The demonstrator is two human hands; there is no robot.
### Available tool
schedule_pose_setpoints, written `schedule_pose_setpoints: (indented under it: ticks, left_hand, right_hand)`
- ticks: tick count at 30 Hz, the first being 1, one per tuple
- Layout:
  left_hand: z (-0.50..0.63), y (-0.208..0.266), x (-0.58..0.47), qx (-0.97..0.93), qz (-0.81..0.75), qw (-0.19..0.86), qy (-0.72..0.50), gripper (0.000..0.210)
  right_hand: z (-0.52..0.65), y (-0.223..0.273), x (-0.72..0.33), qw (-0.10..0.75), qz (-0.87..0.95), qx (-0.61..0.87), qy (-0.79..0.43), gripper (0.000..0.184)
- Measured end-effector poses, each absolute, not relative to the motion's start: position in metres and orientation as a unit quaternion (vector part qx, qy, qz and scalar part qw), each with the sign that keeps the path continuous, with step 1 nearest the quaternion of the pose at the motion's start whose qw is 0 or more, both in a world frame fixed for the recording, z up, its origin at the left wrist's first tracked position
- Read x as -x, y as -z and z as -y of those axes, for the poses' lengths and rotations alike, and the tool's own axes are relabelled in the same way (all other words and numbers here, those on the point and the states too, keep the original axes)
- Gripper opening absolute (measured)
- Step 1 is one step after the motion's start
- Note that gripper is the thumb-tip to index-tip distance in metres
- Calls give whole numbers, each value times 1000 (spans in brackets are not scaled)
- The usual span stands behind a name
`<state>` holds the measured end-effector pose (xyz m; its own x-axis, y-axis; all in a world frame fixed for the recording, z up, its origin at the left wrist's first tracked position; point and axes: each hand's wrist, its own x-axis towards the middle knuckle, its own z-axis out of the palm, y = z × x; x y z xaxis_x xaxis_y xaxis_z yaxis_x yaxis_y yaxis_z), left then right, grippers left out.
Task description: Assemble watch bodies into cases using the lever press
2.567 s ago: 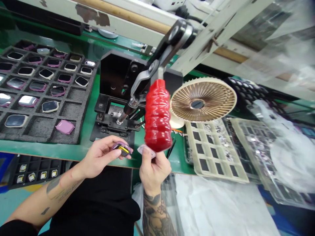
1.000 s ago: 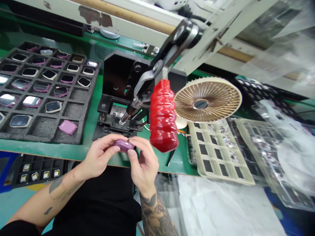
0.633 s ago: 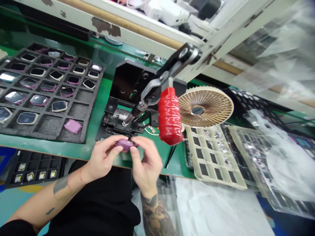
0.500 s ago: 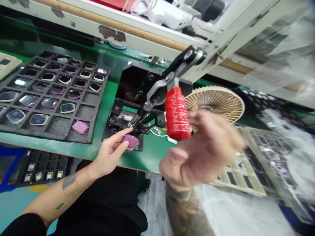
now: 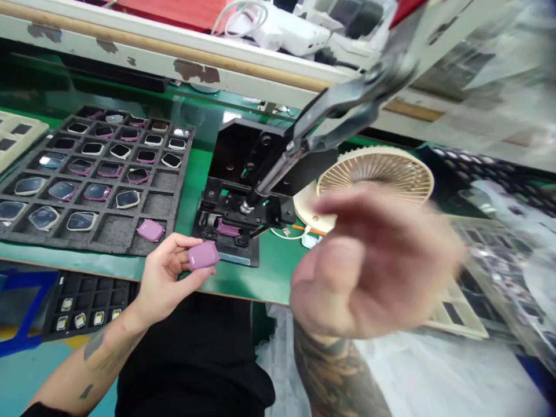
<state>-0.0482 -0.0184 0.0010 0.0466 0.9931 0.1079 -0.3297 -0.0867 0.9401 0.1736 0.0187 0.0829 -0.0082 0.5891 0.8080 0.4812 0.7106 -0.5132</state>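
Note:
My left hand (image 5: 174,272) pinches a purple watch case (image 5: 203,255) between thumb and fingers, just in front of a black toggle press (image 5: 269,174). Under the plunger, a second purple watch case (image 5: 228,228) sits in the press's fixture. The press's metal lever (image 5: 356,104) is swung up, with only a bit of its red handle (image 5: 406,8) showing at the top edge. My right hand (image 5: 369,260), smeared by motion, hangs right of the press with thumb and fingers apart and nothing seen in it.
On the left, a dark foam tray (image 5: 115,231) holds several watch cases in its compartments, a purple one nearest the press. A beige fan (image 5: 377,174) stands behind my right hand. A black tray (image 5: 89,289) lies below the green table's edge, and a cream tray (image 5: 460,321) is at right.
The lever and its red handle have swung upward, away from my right hand. My left hand has drawn the purple watch case left from the press, and a purple case now shows in the fixture.

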Motion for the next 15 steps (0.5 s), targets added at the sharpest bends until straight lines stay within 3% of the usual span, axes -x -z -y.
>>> schedule_pose_setpoints:
  ticks: [2,7,12,15]
  left_hand:
    - [21,-6,58,-479,-412,523,-572,37]
    - [19,-7,60,-497,-444,515,-539,38]
    - [16,-2,48,-466,-454,567,-505,58]
    - [11,3,42,-477,-438,589,-484,52]
  right_hand:
    - [-9,-56,-171,585,725,360,-54,35]
    - [0,2,-163,416,794,438,-68,46]
    - [12,1,-174,444,786,426,-63,40]
    - [23,-10,-203,441,763,470,-59,33]
